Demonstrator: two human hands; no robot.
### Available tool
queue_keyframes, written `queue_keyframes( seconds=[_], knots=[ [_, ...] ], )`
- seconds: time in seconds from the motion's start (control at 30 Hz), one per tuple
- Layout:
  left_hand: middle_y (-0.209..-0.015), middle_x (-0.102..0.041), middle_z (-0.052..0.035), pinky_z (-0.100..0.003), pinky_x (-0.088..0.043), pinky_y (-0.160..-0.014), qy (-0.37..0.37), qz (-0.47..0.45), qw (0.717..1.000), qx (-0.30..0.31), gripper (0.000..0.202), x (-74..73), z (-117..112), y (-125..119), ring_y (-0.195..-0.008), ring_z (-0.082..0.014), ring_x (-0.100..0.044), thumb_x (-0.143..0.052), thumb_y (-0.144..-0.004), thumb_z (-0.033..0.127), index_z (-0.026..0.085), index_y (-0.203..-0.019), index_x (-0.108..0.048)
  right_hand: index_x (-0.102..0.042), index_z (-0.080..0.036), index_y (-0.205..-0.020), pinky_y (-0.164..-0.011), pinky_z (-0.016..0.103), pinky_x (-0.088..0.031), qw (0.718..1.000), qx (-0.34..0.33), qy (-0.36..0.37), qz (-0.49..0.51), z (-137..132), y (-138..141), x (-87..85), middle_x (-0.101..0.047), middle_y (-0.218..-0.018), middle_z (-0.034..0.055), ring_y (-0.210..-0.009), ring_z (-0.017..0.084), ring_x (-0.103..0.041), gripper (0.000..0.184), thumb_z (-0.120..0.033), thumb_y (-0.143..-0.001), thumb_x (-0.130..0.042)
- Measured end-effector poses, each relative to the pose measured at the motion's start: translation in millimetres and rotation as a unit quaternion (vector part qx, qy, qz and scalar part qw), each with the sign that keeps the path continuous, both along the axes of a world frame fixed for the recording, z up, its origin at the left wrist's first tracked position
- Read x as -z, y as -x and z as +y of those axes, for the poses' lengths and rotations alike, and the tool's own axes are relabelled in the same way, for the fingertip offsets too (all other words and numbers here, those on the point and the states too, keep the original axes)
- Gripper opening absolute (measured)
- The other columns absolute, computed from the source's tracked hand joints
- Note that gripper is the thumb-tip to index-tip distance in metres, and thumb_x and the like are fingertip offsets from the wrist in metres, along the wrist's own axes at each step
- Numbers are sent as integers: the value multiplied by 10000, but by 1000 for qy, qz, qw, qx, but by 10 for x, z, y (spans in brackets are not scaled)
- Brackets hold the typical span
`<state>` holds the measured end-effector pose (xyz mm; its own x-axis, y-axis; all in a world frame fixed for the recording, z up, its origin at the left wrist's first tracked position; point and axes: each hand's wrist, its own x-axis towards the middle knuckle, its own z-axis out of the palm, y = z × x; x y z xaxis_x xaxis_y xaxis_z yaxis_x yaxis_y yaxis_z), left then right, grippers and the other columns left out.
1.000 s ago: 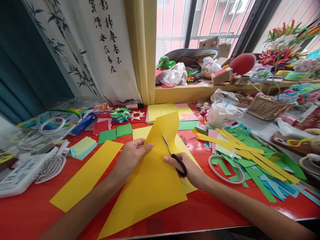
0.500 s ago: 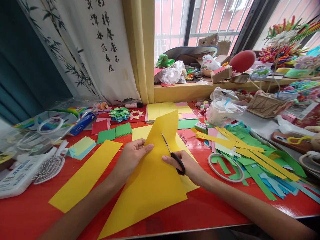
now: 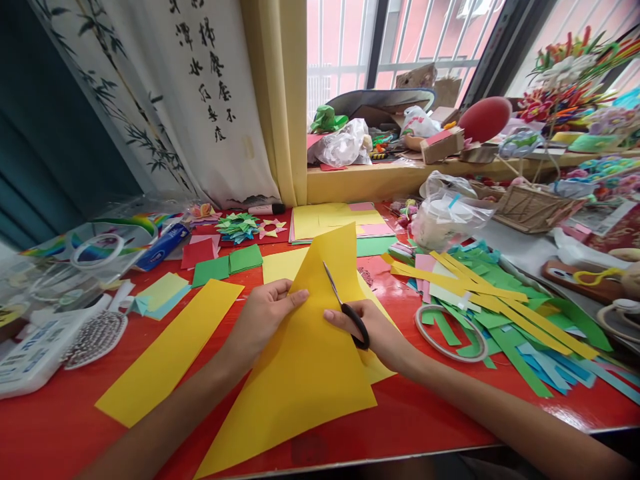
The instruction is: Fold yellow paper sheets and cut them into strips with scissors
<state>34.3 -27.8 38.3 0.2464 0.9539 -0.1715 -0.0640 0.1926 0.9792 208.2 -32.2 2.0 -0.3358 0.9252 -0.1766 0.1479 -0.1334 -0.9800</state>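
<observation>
A large sheet of yellow paper [image 3: 305,373] is held up in the middle, its lower part slanting toward me. My left hand [image 3: 273,313] pinches its left edge between thumb and fingers. In my right hand [image 3: 377,327] are scissors [image 3: 345,307] with black handles; one blade lies visible across the front of the sheet, and the rest is hidden behind it. Under the sheet, paler yellow paper [image 3: 285,265] rests on the table. To the left of my left forearm lies a long yellow paper strip [image 3: 173,350].
Right of my right hand are a tape roll [image 3: 425,340] and a heap of green, blue and yellow strips [image 3: 505,327]. Green squares [image 3: 245,259], a hairbrush [image 3: 97,339] and a white container [image 3: 40,360] lie left on the red table [image 3: 425,420]. Paper sheets [image 3: 325,223] are stacked behind.
The view has shifted very slightly. Both hands, the scissors and the yellow sheet stay almost in the same place.
</observation>
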Motion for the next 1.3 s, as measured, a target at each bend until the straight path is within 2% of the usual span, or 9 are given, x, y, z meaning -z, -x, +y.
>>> queue_keyframes(
  seconds=[0.13,0.33,0.67,0.93,1.13,1.3],
  knots=[
    [-818,-673,-75,-311,-509,-612,3,10,1000,8,341,6,-19,-1,-669,-204,-634,-644,-668,414,142,-870,-607,-433,-165,-567,-384,217,-163,1000,1,-7,8,-9,-6,-1,-335,-493,-51,-412,55,-290,432,-557,-653,-591],
    [-768,-664,-57,-300,-498,-584,7,18,1000,10,290,19,-21,-9,-630,-190,-622,-634,-681,387,151,-845,-597,-536,-150,-642,-418,226,-238,1000,11,7,16,-18,18,-15,-465,-537,-9,-453,89,-401,445,-592,-626,-591],
    [-639,-615,13,-225,-465,-508,4,36,999,13,176,8,-35,-34,-571,-144,-597,-632,-698,323,162,-733,-573,-514,-152,-627,-438,228,-239,999,-3,-6,38,-29,11,-15,-467,-568,-12,-473,86,-390,435,-581,-657,-573],
    [-592,-578,38,-175,-425,-479,0,52,999,9,181,-20,-65,-65,-550,-108,-569,-635,-697,331,161,-686,-572,-438,-162,-596,-440,225,-188,998,-7,-14,63,-26,-3,22,-365,-552,-38,-471,69,-314,407,-533,-689,-574],
    [-618,-588,28,-194,-434,-492,32,54,998,15,191,-73,-80,-102,-568,-120,-572,-648,-684,327,157,-678,-559,-378,-171,-582,-426,223,-156,998,4,-14,54,-18,-12,13,-303,-536,-49,-459,62,-280,397,-493,-710,-571],
    [-568,-535,44,-177,-392,-456,6,72,997,23,207,-30,-72,-104,-515,-91,-519,-638,-690,333,155,-657,-539,-405,-166,-594,-423,218,-166,998,0,-11,66,-23,-17,25,-309,-545,-46,-460,61,-285,375,-480,-720,-565]
  ],
)
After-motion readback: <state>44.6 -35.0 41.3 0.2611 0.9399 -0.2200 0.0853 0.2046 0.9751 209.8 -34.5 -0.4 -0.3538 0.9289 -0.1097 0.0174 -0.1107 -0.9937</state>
